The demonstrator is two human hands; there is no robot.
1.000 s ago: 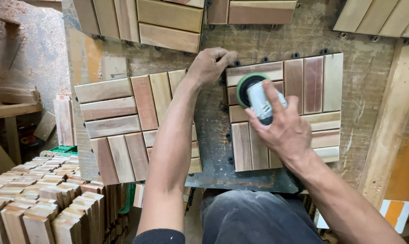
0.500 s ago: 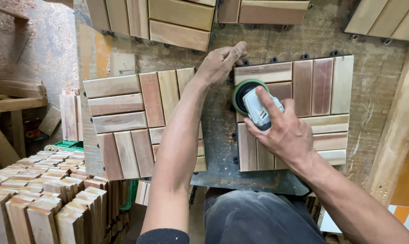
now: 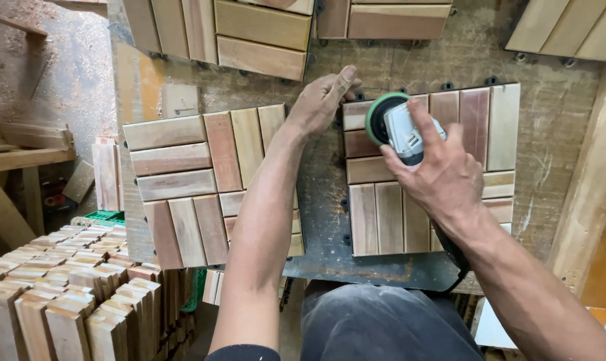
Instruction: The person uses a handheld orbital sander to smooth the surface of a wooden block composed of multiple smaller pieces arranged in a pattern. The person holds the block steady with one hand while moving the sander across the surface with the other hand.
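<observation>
right hand (image 3: 443,177) wrapped around a grey sander (image 3: 400,130) with a green disc, pressed on the upper left slats of a wooden deck tile (image 3: 477,127). left hand (image 3: 320,100) braced at that tile's top left corner, fingers loosely extended. progress across the surface impossible to tell. green crate (image 3: 102,217) mostly hidden, contents unseen.

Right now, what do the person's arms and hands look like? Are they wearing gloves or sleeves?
No gloves: the left hand and the right hand are both bare. The forearms are bare too, with no watch or rings that I can see. A dark sleeve edge shows at the top of the left arm, near the bottom of the picture. The right arm's sleeve is out of view.
</observation>
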